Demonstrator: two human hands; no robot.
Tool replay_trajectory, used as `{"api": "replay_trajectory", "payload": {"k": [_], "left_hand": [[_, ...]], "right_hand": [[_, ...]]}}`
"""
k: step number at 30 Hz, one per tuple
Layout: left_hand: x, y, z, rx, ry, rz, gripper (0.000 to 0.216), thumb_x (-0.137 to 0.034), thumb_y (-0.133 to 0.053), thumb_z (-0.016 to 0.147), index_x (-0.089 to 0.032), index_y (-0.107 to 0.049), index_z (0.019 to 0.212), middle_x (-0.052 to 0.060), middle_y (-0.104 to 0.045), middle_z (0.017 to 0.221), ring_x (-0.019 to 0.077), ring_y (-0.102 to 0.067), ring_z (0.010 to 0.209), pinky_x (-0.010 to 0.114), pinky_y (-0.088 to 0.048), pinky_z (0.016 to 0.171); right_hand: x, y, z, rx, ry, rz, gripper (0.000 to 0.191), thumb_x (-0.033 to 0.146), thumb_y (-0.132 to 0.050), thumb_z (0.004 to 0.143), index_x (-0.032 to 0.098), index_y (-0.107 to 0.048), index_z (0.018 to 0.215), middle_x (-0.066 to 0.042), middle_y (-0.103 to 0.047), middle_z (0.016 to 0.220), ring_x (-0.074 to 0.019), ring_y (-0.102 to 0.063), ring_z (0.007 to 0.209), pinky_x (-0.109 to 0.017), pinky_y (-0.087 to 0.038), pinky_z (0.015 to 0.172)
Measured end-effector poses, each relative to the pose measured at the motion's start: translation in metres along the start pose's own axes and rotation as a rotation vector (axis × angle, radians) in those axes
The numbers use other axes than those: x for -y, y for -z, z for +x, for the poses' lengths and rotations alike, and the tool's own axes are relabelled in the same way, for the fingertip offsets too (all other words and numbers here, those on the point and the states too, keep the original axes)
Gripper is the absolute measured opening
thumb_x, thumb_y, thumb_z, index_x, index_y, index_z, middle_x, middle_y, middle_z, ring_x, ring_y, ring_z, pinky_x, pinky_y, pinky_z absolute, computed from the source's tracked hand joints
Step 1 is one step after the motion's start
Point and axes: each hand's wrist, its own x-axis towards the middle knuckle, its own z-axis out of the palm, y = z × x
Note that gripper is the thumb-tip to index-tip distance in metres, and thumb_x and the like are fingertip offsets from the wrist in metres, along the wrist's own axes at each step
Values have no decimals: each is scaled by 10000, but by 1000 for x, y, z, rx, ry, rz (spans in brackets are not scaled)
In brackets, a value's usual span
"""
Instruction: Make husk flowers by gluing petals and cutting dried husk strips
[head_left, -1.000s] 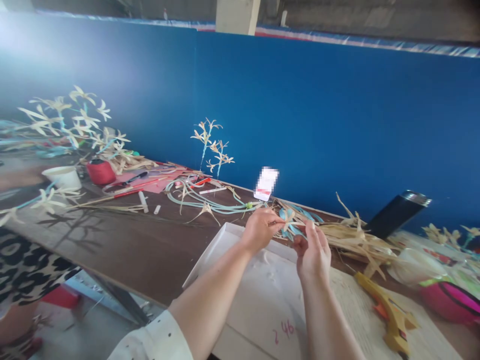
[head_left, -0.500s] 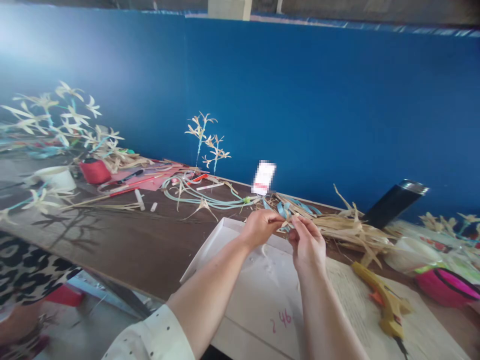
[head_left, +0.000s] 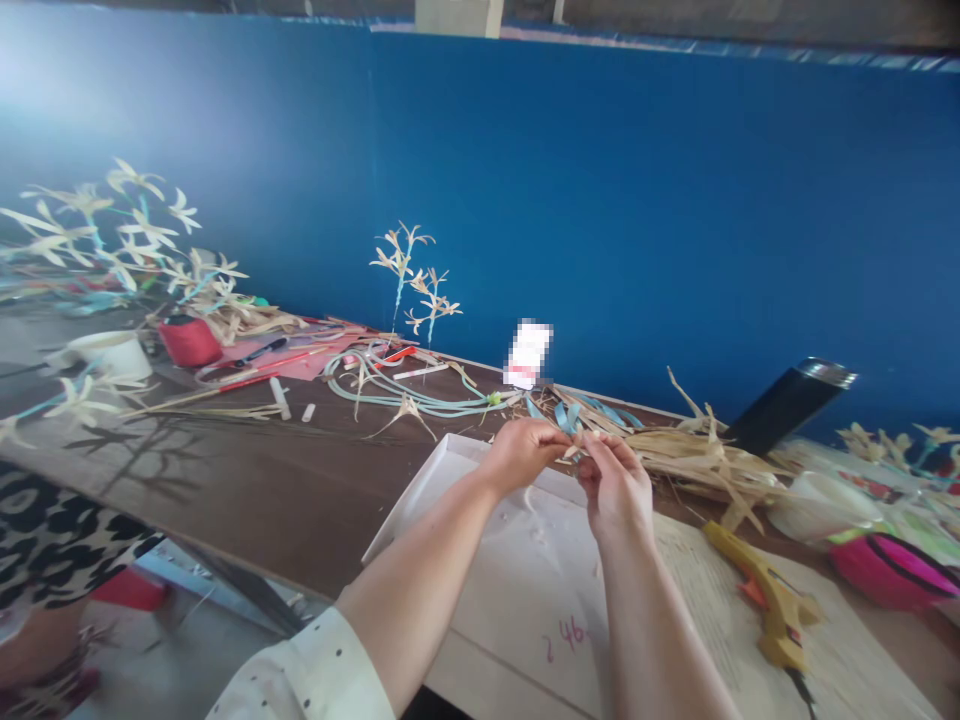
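Clock is centred on the hands. Btwn 9 & 10 o'clock, far out: a bunch of cream thin-petalled flowers on light-blue stems, above the brown tabletop. Approx 9 o'clock: a white round tub, w/ a red spool-shaped bundle just right of it. At 10, two small cream flower sprigs stand upright by the blue wall panel; below them, coiled pale-green cords.

Left hand — fingers curled in, thumb & fingertips pinching a small cream petalled piece, mostly hidden. At 11, a white-screened phone, tilted up. Btwn 6 & 7, under the forearms: a shallow white cardboard tray w/ red handwritten nos. The piece sits btwn both hands, over the tray's far edge.

Right hand — thumb & index together on the same piece, other fingers loosely bent. At 3: dry straw-coloured husk strips, then a black cylindrical flask w/ silver lid, leaning. At 4: a yellow plastic glue gun on printed paper; beyond it, a bright-pink zip pouch.
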Motion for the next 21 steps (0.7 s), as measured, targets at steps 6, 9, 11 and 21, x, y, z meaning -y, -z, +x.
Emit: {"api": "replay_trajectory", "payload": {"k": [6,9,11,21], "left_hand": [[-3,2,1,-10,22,0,121,-225,-588,727,-178,-697,753,-2,-665,738,113,-581,718,182,-396,643],[-3,2,1,-14,34,4,118,-223,-592,721,-179,-698,749,-3,-664,734,113,-579,713,181,-396,635],[-3,2,1,-16,31,5,117,-221,-591,721,-180,-698,743,-5,-661,729,113,-578,716,180,-395,633],[-1,0,1,-6,77,-38,151,-250,-576,727,-181,-698,785,-9,-657,748,111,-580,719,181,-394,635]], "right_hand": [[1,0,-1,-2,-5,-5,254,292,-759,575,163,-588,712,47,-555,574,-30,-401,392,-152,-255,346],[2,-1,-2,5,-1,-7,228,287,-745,598,159,-592,709,40,-564,589,-28,-400,392,-151,-256,343],[2,-1,-2,-2,3,-15,217,286,-738,607,154,-594,701,34,-573,598,-26,-397,389,-151,-255,340],[0,0,0,-80,19,-13,203,248,-742,579,150,-611,700,41,-554,563,-37,-413,384,-152,-254,336]]}}
